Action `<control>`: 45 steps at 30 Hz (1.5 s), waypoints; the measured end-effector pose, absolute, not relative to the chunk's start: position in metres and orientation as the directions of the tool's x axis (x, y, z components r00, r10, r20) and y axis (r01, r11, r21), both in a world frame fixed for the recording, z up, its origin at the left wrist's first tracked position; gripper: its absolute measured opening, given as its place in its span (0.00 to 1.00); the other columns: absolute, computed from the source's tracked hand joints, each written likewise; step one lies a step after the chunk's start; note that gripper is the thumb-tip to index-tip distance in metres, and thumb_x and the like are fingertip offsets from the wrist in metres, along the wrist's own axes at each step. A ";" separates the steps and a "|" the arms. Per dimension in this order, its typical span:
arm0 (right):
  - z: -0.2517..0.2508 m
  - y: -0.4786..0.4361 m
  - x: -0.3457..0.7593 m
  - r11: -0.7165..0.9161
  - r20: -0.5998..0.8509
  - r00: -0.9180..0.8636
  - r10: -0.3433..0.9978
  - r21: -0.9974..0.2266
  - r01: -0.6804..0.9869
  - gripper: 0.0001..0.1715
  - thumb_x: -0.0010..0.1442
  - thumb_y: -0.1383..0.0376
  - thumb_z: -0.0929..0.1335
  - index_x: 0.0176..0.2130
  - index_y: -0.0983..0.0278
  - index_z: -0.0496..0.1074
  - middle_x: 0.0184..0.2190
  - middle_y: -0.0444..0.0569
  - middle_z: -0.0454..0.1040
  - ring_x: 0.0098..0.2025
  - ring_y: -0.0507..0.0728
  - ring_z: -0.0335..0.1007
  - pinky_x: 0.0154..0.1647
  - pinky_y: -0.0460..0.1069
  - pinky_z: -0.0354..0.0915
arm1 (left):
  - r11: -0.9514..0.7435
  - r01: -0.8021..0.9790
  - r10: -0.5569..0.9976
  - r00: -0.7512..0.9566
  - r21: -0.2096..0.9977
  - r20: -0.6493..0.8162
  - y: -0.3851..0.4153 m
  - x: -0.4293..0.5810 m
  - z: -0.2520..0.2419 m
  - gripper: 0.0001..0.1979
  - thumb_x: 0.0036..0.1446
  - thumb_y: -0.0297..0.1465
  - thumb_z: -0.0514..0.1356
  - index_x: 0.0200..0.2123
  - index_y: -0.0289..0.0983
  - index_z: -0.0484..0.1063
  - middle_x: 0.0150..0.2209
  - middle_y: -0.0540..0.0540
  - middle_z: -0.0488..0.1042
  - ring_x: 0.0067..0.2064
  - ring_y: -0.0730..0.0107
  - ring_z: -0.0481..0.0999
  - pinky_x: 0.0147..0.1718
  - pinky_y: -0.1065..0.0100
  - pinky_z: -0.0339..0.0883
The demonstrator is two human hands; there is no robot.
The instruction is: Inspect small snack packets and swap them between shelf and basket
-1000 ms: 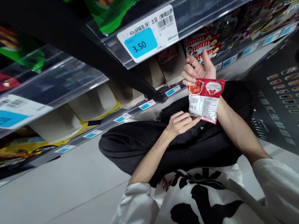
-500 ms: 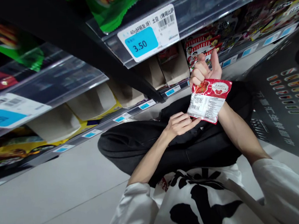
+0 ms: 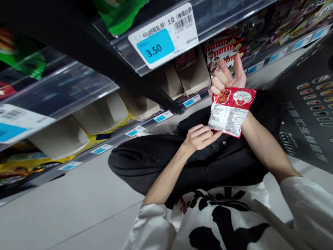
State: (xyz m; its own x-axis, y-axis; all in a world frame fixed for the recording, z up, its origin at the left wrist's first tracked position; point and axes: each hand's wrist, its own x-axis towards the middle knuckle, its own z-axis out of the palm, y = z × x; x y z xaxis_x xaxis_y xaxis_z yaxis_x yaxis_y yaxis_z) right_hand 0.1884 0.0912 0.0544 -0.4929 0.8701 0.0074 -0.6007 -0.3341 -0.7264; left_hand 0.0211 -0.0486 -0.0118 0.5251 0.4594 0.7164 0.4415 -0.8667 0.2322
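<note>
A small red and white snack packet (image 3: 227, 115) is held up over my lap, its printed back with a barcode facing me. My right hand (image 3: 229, 75) grips it at the upper edge, the lower fingers curled and others raised above it; part of the grip is behind the packet. At the lower left corner of the packet is my left hand (image 3: 200, 136), index finger stretched along the bottom edge and the other fingers bent. My left thumb is hidden. Just beyond my right hand stand red-striped snack packets (image 3: 221, 53) on the low shelf.
A grey shopping basket (image 3: 310, 119) with slotted sides stands close on my right. Overhead, a shelf edge (image 3: 214, 8) carries a 3.50 price tag (image 3: 164, 36). A dark upright post (image 3: 138, 80) divides the shelves. Open cartons (image 3: 100, 111) fill the bottom shelf above pale floor tiles (image 3: 60, 214).
The packet has shifted and tilted very slightly in my hands. Both hands keep nearly the same place, and the view has moved only a little.
</note>
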 end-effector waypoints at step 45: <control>0.038 0.087 0.158 -0.187 -0.219 0.070 0.973 -0.931 -0.314 0.27 0.46 0.58 0.79 0.41 0.61 0.67 0.47 0.52 0.79 0.53 0.65 0.77 0.54 0.64 0.75 | -0.080 -0.135 0.933 -0.359 0.988 0.026 -0.019 0.031 -0.029 0.34 0.62 0.59 0.55 0.65 0.49 0.62 0.53 0.41 0.74 0.46 0.60 0.80 0.43 0.57 0.80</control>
State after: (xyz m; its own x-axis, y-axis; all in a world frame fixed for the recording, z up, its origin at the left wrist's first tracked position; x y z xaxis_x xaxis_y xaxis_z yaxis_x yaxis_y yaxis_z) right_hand 0.1581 0.0872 0.0380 0.0700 0.9732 -0.2189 -0.3144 -0.1867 -0.9307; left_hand 0.0309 -0.0189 -0.0287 -0.3594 0.9328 0.0261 -0.1349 -0.0797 0.9876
